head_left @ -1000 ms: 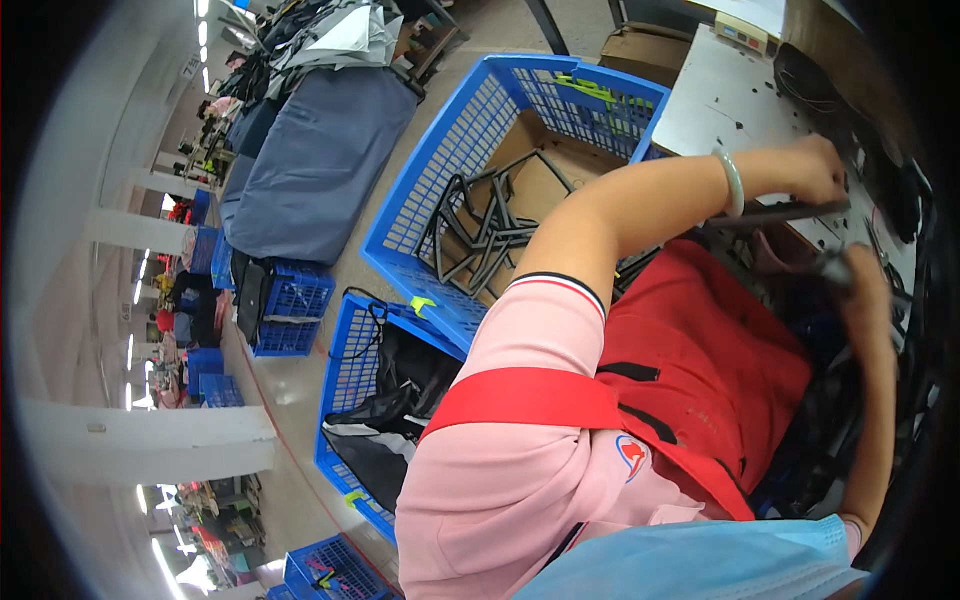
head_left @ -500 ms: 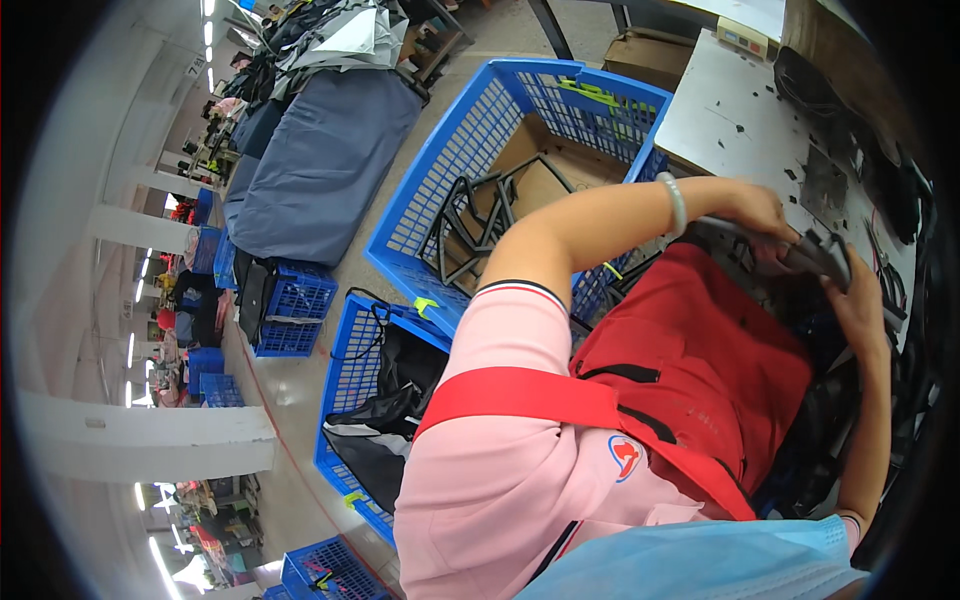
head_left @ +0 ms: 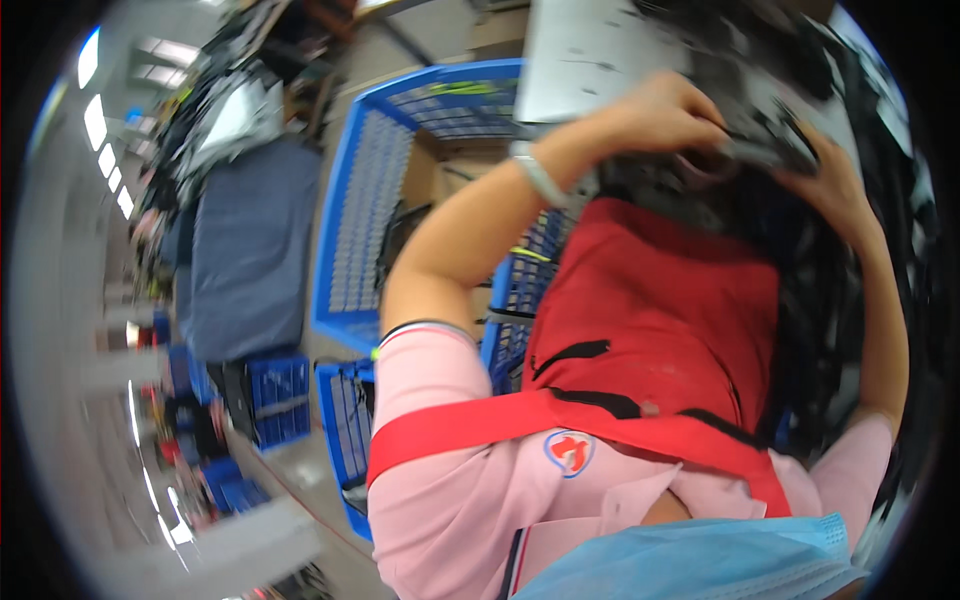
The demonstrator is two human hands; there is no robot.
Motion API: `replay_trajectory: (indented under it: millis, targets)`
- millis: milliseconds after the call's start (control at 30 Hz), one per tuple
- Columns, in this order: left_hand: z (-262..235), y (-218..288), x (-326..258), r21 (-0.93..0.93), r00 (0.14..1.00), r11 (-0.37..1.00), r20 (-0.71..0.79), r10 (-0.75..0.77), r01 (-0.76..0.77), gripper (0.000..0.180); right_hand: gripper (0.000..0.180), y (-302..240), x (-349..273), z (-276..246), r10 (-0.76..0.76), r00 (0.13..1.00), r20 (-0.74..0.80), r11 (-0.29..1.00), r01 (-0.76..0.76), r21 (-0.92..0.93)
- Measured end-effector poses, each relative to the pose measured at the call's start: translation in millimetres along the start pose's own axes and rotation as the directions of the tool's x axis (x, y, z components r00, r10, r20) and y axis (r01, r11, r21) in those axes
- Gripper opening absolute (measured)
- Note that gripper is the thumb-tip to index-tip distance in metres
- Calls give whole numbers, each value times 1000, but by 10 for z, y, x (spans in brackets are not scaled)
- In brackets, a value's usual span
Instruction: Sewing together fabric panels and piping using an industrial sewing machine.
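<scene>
Hands [head_left: 740,140] around floppy black fabric [head_left: 760,155]

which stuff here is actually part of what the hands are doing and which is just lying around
In hand:
- left hand and right hand, both gripping the dark part at the grey worktable
- black material bunched just below the hands

Lying about:
- large blue crate holding cardboard
- smaller blue crate
- grey-blue fabric pile
</scene>
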State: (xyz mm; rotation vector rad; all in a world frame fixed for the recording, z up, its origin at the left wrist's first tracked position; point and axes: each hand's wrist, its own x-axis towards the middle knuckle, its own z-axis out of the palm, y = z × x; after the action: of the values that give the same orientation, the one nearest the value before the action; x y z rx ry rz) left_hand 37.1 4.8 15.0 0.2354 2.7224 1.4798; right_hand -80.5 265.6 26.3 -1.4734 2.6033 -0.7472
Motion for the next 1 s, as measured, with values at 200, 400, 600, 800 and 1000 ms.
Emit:
replay_trajectory:
  millis: [200, 400, 600, 800, 1000]
  targets:
    - [-116, -46, 260, 243, 975, 967, -188, 122, -74, 32, 62, 6, 344, -169, 153, 981, 122, 984, -163, 74]
    - [-19, -125, 557, 107, 977, 992, -197, 84, -64, 30, 53, 59, 298, -312, 163, 986, 31, 981, -165, 100]
    - [-43, -166, 761, 37, 977, 998, -212, -33, 42, 30, 59, 329, 405, -254, 166, 985, 36, 973, -170, 155]
    - [-57, -222, 923, 44, 976, 998, -213, -33, 44, 30, 67, 552, 497, -126, 127, 985, -120, 991, -122, 48]
    - [-72, -225, 986, -25, 971, 1000, -237, -18, 13, 29, 69, 462, 481, -259, 188, 981, -53, 975, -180, 127]
